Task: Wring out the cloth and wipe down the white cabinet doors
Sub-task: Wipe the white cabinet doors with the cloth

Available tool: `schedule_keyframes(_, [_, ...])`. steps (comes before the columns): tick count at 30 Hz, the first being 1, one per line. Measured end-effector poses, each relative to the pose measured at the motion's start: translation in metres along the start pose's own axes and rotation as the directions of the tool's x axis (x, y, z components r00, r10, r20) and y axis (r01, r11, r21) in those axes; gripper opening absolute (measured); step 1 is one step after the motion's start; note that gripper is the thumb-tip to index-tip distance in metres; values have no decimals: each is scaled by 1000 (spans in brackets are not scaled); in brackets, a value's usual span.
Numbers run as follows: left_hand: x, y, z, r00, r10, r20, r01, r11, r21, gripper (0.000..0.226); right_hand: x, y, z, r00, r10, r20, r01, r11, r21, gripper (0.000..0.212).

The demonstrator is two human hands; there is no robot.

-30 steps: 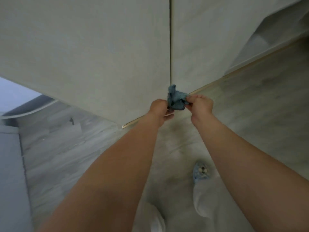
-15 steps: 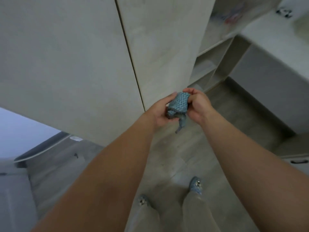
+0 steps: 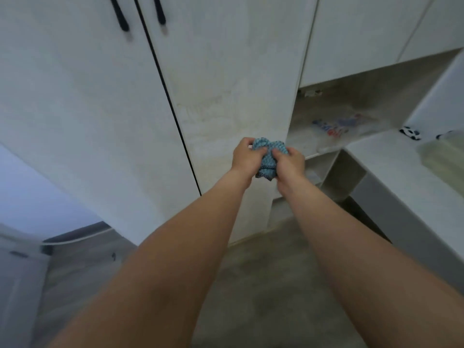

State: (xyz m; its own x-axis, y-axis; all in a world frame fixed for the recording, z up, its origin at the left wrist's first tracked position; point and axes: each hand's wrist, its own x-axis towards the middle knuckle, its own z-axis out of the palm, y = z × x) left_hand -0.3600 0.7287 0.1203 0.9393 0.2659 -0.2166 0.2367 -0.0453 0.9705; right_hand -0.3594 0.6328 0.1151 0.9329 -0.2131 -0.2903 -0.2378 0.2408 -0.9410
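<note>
A blue patterned cloth [image 3: 269, 154] is bunched up between both hands at arm's length, in front of the tall white cabinet doors [image 3: 226, 79]. My left hand [image 3: 244, 156] grips its left side with curled fingers. My right hand [image 3: 288, 160] grips the right side, fingers dug into the folds. A dark-edged corner of the cloth hangs below my hands. The two doors meet at a dark vertical seam, with two black handles [image 3: 140, 13] near the top. Faint smears show on the right door.
Open shelves [image 3: 334, 136] with a blurred blue and red packet sit right of the doors. A white countertop [image 3: 401, 177] juts in at the right with small black-and-white items on it. Grey wood floor lies below; a grey bed edge [image 3: 75, 234] is at lower left.
The view has swung up, so the door handles and shelves show and my feet have left the frame. The cloth is bunched tighter, with both hands closer round it.
</note>
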Motion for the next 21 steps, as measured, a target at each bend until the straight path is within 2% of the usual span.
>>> schedule_keyframes(2, [-7,31,-1,981,131,-141,-101,974,200,35,6,-28,5,998,-52,-36,50,997,-51,27])
schedule_keyframes(4, [-9,65,-2,958,249,-140,-205,941,269,37,11,-57,18,997,-65,-38,64,997,-46,33])
schedule_keyframes(7, [-8,133,-12,957,284,-54,-270,944,189,40,12,-114,48,992,-125,32,126,992,-23,32])
schedule_keyframes(10, [-5,194,-28,939,344,-19,-335,923,188,59,5,-170,78,966,-191,176,172,978,114,10])
schedule_keyframes(12, [-2,230,-40,894,448,-10,-435,873,222,54,-1,-207,95,940,-254,229,209,956,204,14])
schedule_keyframes(15, [2,284,-57,814,580,-31,-554,791,259,33,-8,-261,117,891,-365,269,286,913,291,18])
schedule_keyframes(18, [10,334,-66,744,667,-39,-643,732,225,33,-13,-310,133,851,-447,277,338,869,362,18])
schedule_keyframes(21, [15,382,-68,650,757,-67,-729,646,227,33,-15,-362,145,784,-569,248,469,805,364,22])
